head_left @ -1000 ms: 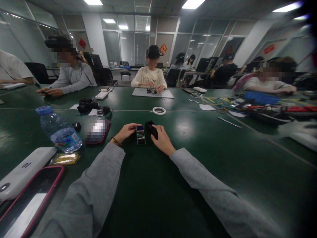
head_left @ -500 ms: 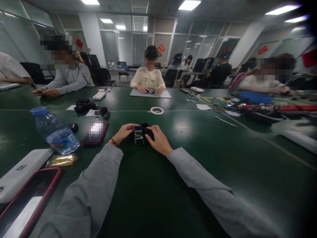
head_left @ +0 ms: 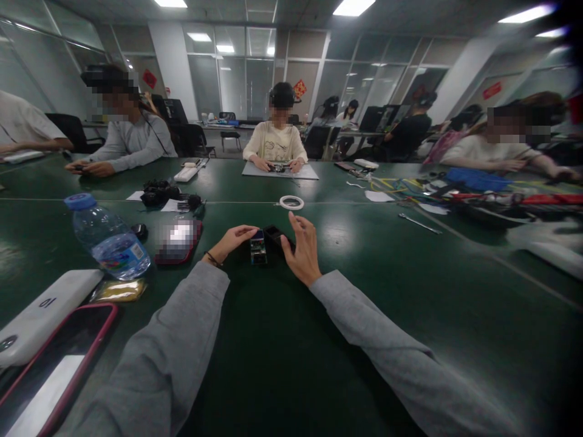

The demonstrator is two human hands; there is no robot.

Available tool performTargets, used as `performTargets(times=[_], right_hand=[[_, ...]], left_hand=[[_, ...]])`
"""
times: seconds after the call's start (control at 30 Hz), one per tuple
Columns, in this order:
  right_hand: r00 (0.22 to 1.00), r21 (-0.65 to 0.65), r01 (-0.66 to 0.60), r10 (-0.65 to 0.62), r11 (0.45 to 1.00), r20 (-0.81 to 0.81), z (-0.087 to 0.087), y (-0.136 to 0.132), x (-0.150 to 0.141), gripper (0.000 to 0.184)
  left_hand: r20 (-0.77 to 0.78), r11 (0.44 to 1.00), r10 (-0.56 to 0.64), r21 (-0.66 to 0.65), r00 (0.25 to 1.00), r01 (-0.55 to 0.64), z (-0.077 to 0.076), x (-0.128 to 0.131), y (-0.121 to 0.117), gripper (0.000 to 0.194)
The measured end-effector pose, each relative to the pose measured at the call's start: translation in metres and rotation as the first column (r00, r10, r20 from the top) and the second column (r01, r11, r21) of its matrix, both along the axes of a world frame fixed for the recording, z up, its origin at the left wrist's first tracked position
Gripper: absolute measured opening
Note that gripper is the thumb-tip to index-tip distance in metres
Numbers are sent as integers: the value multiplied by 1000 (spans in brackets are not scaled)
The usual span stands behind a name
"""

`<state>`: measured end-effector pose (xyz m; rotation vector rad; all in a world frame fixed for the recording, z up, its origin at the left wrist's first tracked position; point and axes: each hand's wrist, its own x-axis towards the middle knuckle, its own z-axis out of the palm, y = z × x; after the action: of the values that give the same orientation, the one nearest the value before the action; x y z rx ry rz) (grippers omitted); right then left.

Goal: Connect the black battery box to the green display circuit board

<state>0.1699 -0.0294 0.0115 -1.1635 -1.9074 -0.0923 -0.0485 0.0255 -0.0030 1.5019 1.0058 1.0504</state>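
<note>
A small circuit board with a little screen (head_left: pixel 258 249) lies on the green table in front of me. My left hand (head_left: pixel 233 241) is at its upper left, thumb and fingertips closed on the board's top edge. Just to the right is a black plastic case (head_left: pixel 274 235), dark inside, tilted beside the board. My right hand (head_left: pixel 301 247) is over the case's right side with its fingers raised and apart. Its thumb is close to the case; whether they touch I cannot tell.
Left of me are a water bottle (head_left: pixel 112 240), phones including a red-edged one (head_left: pixel 59 358), a white power bank (head_left: pixel 45 312) and a yellow packet (head_left: pixel 119 290). Ahead lies a white ring (head_left: pixel 291 202). A wrench (head_left: pixel 419 224) and tangled cables lie right. Several people sit around the table.
My right hand has lifted its fingers off the black case and opened. My left hand stays at the circuit board, fingers now further over its top. The view has shifted slightly.
</note>
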Motion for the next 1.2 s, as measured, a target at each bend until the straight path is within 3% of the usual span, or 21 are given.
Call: performTargets(times=[0.13, 0.3, 0.47, 0.67, 0.93, 1.2], right_hand=[[998, -17, -28, 29, 999, 56, 0, -1, 0, 58], [993, -151, -29, 45, 988, 106, -14, 10, 1, 49], [986, -178, -67, 93, 982, 140, -21, 13, 2, 45], [994, -150, 23, -7, 988, 108, -24, 15, 3, 41], [970, -179, -172, 199, 969, 144, -17, 8, -1, 50], [964, -240, -186, 224, 953, 145, -11, 4, -1, 42]], left_hand=[[-42, 999, -16, 46, 999, 18, 2, 0, -1, 43], [-13, 998, -51, 47, 999, 52, -2, -2, 0, 44], [-2, 997, -24, 68, 1000, 24, -5, -2, 2, 44], [3, 998, 17, 65, 1000, -17, -7, -2, 4, 45], [-8, 995, 12, 99, 1000, -11, -10, -2, 7, 45], [-25, 993, 44, 106, 999, -41, -13, -2, 9, 45]])
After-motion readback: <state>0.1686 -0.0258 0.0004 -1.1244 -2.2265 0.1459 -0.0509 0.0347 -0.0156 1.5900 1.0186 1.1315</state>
